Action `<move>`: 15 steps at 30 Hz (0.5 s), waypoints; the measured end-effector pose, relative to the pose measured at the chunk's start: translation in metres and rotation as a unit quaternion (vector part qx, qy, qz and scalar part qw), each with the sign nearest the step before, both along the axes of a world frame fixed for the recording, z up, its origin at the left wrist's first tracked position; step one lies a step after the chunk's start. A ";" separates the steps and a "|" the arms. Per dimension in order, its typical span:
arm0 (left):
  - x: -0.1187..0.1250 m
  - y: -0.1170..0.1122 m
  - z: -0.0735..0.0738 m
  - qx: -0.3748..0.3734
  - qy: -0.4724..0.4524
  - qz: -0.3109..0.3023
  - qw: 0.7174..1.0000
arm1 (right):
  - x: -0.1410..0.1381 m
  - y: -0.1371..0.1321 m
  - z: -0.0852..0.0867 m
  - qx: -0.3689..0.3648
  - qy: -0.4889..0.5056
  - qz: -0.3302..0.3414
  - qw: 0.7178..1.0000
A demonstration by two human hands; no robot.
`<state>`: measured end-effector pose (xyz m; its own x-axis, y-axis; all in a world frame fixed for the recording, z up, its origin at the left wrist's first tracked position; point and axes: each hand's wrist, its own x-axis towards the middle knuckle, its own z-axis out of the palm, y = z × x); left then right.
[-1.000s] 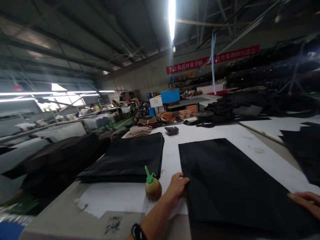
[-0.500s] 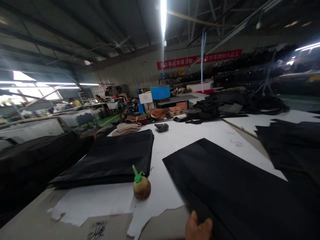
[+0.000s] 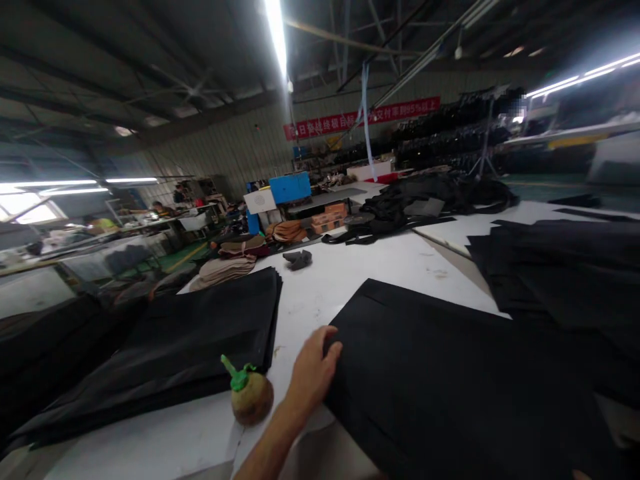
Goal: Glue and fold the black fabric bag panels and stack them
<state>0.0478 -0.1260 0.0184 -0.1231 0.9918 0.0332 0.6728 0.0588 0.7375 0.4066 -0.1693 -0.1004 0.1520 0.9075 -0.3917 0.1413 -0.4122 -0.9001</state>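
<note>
My left hand (image 3: 315, 365) reaches in from the bottom and pinches the left edge of a large black fabric panel (image 3: 430, 373), thumb on top. The panel spreads over the right half of the table in front of me. Only a sliver of what seems to be my right hand (image 3: 580, 475) shows at the bottom edge, by the panel's near right side; its fingers are hidden. Left of my left forearm, a round brownish weight with a green-wrapped stem (image 3: 251, 399) stands beside a stack of black fabric panels (image 3: 200, 333).
White paper (image 3: 325, 287) covers the tabletop. More black panels (image 3: 560, 273) lie at the right. Farther back are a dark scrap (image 3: 298, 259), beige fabric pieces (image 3: 225, 272), orange-brown bundles (image 3: 287, 231) and a heap of black fabric (image 3: 430, 197). People work at distant tables on the left.
My left hand has come farther into view and sits higher along the panel's left edge. The camera view has turned right, so the scene has shifted left.
</note>
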 end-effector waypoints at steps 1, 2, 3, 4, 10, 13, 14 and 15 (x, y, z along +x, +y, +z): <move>-0.004 0.016 0.000 0.003 0.021 0.013 1.000 | 0.002 -0.012 0.005 -0.009 0.014 -0.014 1.000; -0.006 0.030 -0.003 -0.006 0.041 0.021 0.999 | 0.001 -0.026 0.011 -0.014 0.039 -0.032 0.999; -0.008 0.043 -0.008 -0.022 0.057 0.023 0.998 | -0.001 -0.038 0.018 -0.019 0.068 -0.045 0.997; -0.010 0.055 -0.013 -0.041 0.072 0.018 0.996 | -0.005 -0.047 0.026 -0.003 0.159 -0.067 0.985; -0.019 0.092 -0.026 -0.117 0.121 -0.005 0.986 | -0.020 -0.047 0.054 0.065 0.348 -0.124 0.927; -0.018 0.088 -0.017 -0.163 0.086 -0.011 0.983 | -0.013 -0.052 0.053 0.044 0.323 -0.160 0.932; -0.016 0.084 -0.013 -0.178 0.064 -0.019 0.982 | -0.009 -0.056 0.052 0.037 0.310 -0.163 0.936; -0.014 0.080 -0.009 -0.191 0.040 -0.030 0.980 | -0.006 -0.060 0.050 0.032 0.295 -0.161 0.941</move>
<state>0.0340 -0.0463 0.0097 -0.0756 0.9392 -0.3348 0.7378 0.2786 0.6149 0.4004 -0.2298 -0.0500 0.1963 0.8767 -0.4393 -0.5129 -0.2900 -0.8080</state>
